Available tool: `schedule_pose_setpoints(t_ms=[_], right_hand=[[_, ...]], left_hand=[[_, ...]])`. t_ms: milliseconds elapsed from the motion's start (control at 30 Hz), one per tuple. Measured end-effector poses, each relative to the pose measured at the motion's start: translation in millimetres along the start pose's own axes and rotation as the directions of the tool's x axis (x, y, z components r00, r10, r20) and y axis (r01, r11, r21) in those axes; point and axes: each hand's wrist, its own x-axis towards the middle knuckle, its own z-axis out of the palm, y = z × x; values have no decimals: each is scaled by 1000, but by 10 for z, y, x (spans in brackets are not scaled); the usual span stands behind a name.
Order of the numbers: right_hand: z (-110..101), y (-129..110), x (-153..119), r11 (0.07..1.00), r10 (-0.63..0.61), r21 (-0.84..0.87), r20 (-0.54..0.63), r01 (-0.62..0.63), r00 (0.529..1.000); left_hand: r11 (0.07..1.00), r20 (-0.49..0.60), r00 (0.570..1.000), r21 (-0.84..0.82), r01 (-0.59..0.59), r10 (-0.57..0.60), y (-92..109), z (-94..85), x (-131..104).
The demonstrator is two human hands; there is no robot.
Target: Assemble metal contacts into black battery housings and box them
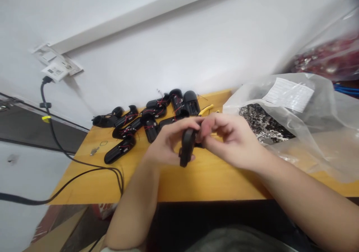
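My left hand is wrapped round a black plastic housing, held on edge above the yellow wooden table. Thumb and fingers of my right hand are pinched together at the housing's right side; whatever lies between those fingertips is hidden. Behind both hands, several similar black housings with thin red and black wires lie in a loose group. A yellow-handled tool shows partly behind my right hand.
At the right, an open clear plastic bag holds many small shiny parts and a white paper slip. Black cables run over the table's left side from a wall socket. Small metal pieces lie near the left edge.
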Motion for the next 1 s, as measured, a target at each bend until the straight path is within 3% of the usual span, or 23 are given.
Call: schedule_pose_setpoints(t_ms=[333, 500, 700, 1000], right_hand=[[-31, -35, 30, 956, 138, 251, 57, -148, 989], [-51, -3, 17, 958, 160, 227, 70, -172, 985], [-53, -20, -12, 965, 201, 162, 41, -205, 979], [-113, 0, -28, 965, 235, 97, 87, -243, 968]], left_hand=[[939, -46, 983, 309, -153, 175, 20, 37, 36], [900, -24, 964, 367, -237, 264, 17, 50, 32], [875, -25, 958, 414, -251, 286, -7, 47, -11], [895, 53, 979, 398, -202, 198, 36, 18, -29]])
